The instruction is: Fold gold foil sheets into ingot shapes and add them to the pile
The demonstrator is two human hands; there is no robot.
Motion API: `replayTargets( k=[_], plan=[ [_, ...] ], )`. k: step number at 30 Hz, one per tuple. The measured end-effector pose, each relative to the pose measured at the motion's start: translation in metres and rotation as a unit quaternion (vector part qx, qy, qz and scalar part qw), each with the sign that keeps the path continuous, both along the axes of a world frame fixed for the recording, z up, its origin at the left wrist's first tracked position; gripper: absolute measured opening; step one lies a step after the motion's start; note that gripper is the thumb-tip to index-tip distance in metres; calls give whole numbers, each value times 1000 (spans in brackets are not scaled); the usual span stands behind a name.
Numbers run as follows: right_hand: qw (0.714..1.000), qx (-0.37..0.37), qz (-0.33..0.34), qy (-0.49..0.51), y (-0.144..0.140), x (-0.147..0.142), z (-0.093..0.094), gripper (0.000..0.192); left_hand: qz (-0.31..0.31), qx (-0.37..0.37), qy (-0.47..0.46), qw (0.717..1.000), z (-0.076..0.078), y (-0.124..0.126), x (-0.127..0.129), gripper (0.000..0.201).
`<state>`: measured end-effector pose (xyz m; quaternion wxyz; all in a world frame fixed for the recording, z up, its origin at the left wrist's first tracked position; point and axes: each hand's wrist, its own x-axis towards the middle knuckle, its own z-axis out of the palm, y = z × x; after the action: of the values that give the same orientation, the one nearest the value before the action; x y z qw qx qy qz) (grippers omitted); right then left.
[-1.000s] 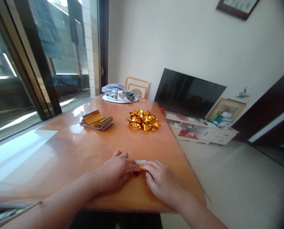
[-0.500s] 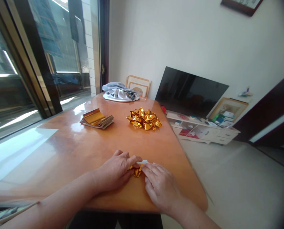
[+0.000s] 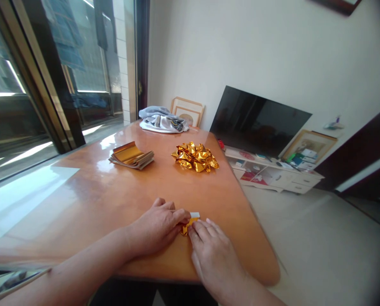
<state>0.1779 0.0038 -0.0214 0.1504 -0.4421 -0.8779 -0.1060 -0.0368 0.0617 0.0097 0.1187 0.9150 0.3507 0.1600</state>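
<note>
Apparently both hands (image 3: 190, 238) pinching gold foil (image 3: 188, 224)

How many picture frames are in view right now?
3, counting only clear frames: two stacked against the wall behind the table's far end, the outer frame and the inner frame; one frame leaning beside the TV. Others may be hidden.

No text or label is legible here
</note>
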Motion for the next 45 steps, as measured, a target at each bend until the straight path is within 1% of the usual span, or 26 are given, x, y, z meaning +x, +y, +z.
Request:
replayTargets(
  k=[3,5,10,13,17,21,27,31,37,45],
  plan=[
    [1000,12,13,-9,-4,-2,4,45,3,2,7,1000,0,0,0,16],
    [1000,7,16,-13,-6,-4,8,43,2,2,10,1000,0,0,0,17],
    [999,-32,17,-13,-10,-7,17,38,-5,0,6,1000,0,0,-1,18],
    [998,-58,4,9,-13,-5,20,41,-1,1,2,1000,-1,0,-1,18],
    [996,-72,1,50,-13,-1,18,41,5,4,-5,1000,-3,-1,-1,18],
    [996,-44,-12,80,-7,0,11,39,2,7,-11,1000,-5,-1,-1,17],
    [997,-41,0,63,-2,-3,9,33,-1,-13,-15,1000,-3,-2,-2,18],
    [998,-32,3,59,-3,-4,8,35,1,-29,-27,999,-2,-1,-1,22],
    [996,-54,-8,71,-1,-4,5,32,14,-42,-29,999,-9,6,0,33],
    [994,-90,-30,46,-8,-8,13,40,23,-48,-45,998,-15,9,-1,37]
  ],
)
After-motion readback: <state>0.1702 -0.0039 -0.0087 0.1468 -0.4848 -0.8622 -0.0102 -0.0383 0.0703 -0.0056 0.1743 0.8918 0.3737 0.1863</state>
